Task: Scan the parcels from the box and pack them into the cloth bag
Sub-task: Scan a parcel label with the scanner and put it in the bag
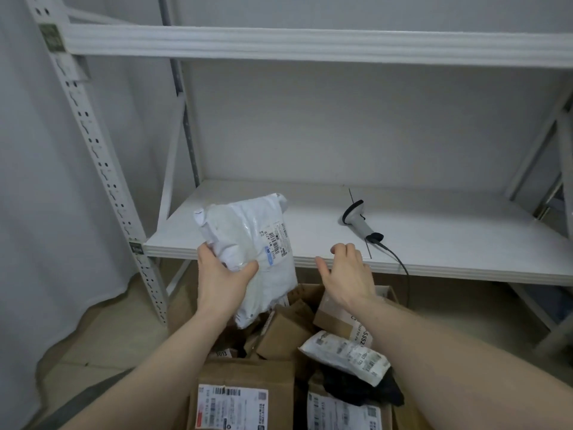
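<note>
Your left hand [221, 280] grips a white plastic parcel [252, 252], thumb across its front and fingers curled behind it, holding it upright above the far side of the open cardboard box [183, 308], just in front of the shelf's [434, 243] front edge. The parcel is a soft, wrinkled mailer bag, puffy in the middle, with a printed label [277, 243] bearing barcodes and a blue strip on its right side. Your right hand [347, 273] hovers beside it at the shelf's front edge, fingers loosely curled and holding nothing. A grey scanner [359, 220] lies on the shelf near its front edge, its cable [400, 262] trailing over the edge. The box holds brown cartons, another white parcel and something black.
</note>
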